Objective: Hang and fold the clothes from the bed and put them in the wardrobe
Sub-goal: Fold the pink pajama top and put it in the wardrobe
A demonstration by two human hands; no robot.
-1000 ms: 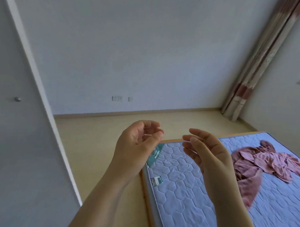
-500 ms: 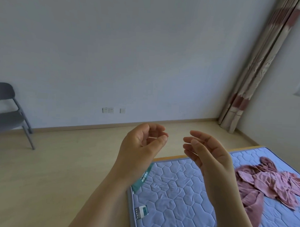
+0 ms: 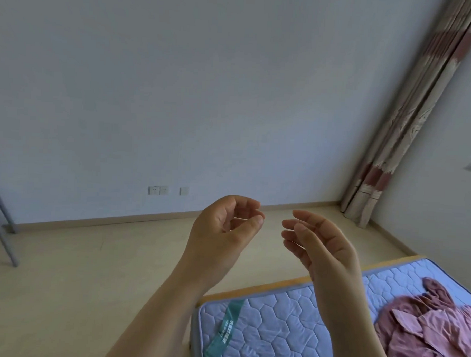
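Both my hands are up in front of me, above the floor (image 3: 92, 280) and the near end of the bed (image 3: 277, 321), a short gap between them. My left hand (image 3: 222, 231) is loosely curled: its fingers (image 3: 245, 205) bend over toward the thumb, whose tip comes near the forefinger without meeting it, and they hold nothing. The fingers (image 3: 306, 221) of my right hand (image 3: 322, 245) are relaxed, only slightly bent and a little spread, and also hold nothing.

The clothes (image 3: 432, 326) lie in one rumpled pink heap on the bed, low at the right, well apart from both hands. I cannot tell how many pieces the heap has. My right forearm (image 3: 344, 329) crosses the bed just left of the heap and hides a strip of the quilted top.

I count one bed with a wooden edge, and one green band (image 3: 226, 330) slanting across its near corner. One striped curtain (image 3: 407, 125) hangs in the far right corner, down to the floor. One grey chair (image 3: 3, 231) shows at the left edge, cut off so that only part of its frame and legs can be seen. Low on the far wall (image 3: 205, 83) sit three white wall plates (image 3: 159, 190), two close together and one just to their right.
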